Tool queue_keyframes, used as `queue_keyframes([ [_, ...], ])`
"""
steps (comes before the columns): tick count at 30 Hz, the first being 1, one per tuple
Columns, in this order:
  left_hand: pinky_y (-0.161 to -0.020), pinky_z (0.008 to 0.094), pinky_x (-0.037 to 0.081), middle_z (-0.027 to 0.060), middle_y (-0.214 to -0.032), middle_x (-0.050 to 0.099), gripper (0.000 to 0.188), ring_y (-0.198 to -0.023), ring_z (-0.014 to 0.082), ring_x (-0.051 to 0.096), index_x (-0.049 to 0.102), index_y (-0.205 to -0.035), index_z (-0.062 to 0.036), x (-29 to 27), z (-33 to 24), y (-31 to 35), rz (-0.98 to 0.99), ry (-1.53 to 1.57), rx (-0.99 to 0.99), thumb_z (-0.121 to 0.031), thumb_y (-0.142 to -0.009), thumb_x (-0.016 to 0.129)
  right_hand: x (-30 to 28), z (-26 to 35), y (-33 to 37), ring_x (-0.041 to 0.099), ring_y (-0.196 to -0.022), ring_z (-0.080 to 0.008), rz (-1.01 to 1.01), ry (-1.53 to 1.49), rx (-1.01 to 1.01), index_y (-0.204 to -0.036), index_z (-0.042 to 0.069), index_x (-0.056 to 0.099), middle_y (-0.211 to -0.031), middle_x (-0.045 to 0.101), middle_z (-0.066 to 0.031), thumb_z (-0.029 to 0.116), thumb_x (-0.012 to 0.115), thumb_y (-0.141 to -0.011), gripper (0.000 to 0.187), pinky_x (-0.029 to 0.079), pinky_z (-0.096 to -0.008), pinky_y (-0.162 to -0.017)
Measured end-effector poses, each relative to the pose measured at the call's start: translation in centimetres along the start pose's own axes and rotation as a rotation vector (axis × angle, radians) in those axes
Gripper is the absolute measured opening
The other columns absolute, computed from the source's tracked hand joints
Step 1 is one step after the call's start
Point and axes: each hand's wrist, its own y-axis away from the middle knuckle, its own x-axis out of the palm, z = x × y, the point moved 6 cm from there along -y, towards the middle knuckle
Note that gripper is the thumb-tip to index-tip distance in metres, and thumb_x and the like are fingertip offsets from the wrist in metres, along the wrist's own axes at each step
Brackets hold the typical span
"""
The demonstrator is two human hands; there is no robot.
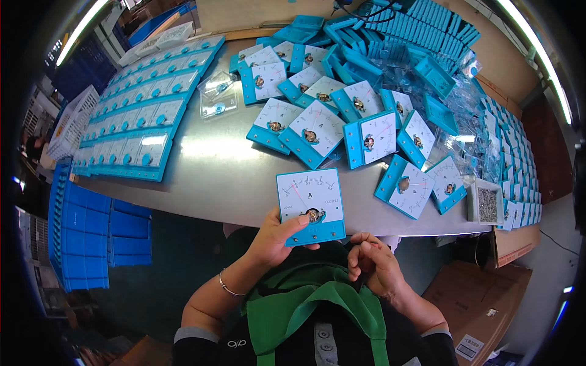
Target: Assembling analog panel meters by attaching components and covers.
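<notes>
My left hand point(272, 239) grips a square ammeter point(317, 190) with a white dial, a red needle and a teal base. The thumb lies over the dial's lower left, beside the exposed coil movement. No cover shows over this dial. Right of the meter and just below it, my right hand point(379, 268) is closed, its fingers curled together. Whatever those fingers may hold is hidden. Beyond the held meter lie several similar open meters point(313, 127), tilted and overlapping on the metal table point(210, 183).
Rows of covered meters point(131, 125) line the table's left side. Clear covers point(218, 100) lie beside them, with more point(461, 146) piled right. Empty teal cases point(434, 76) are heaped at the back. A small tray of screws point(486, 204) stands front right, and blue crates point(85, 226) stand left.
</notes>
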Motion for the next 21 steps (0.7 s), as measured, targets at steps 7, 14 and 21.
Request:
queue_keyframes([
  [7, -0.065, 0.0373, 0.057, 0.0126, -0.109, 0.059, 0.038, -0.09, 0.0232, 0.063, 0.047, -0.119, -0.0004, -0.6, 0.1, 0.3, -0.01, -0.036, -0.04, -0.012, -0.085, 0.06, 7.4, 9.6, -0.3, 0.054, -0.065, -0.0116, 0.272, 0.573, -0.525, -0.097, 0.001, 0.05, -0.087, 0.058, -0.0073, 0.03, 0.048, -0.093, 0.029, 0.043, -0.0251, -0.06],
  [14, -0.064, 0.0367, 0.058, 0.0132, -0.109, 0.059, 0.035, -0.089, 0.0236, 0.063, 0.048, -0.117, 0.0003, 0.6, 0.3, 0.2, -0.002, 0.124, -0.072, -0.012, -0.086, 0.059, 10.5, 11.2, -0.4, 0.053, -0.062, -0.0098, 0.282, 0.847, -0.752, -0.099, 0.001, 0.041, -0.084, 0.062, -0.0154, 0.028, 0.047, -0.093, 0.028, 0.045, -0.0216, -0.059],
  [21, -0.062, 0.0369, 0.058, 0.0132, -0.107, 0.059, 0.035, -0.086, 0.0235, 0.064, 0.048, -0.116, 0.0009, 0.8, 0.8, -0.2, 0.01, 0.003, -0.046, -0.012, -0.086, 0.06, 9.2, 10.2, -0.5, 0.056, -0.068, -0.0098, 0.234, 0.882, -0.817, -0.096, 0.004, 0.038, -0.085, 0.062, -0.0154, 0.001, 0.056, -0.082, 0.023, 0.047, -0.0232, -0.064],
])
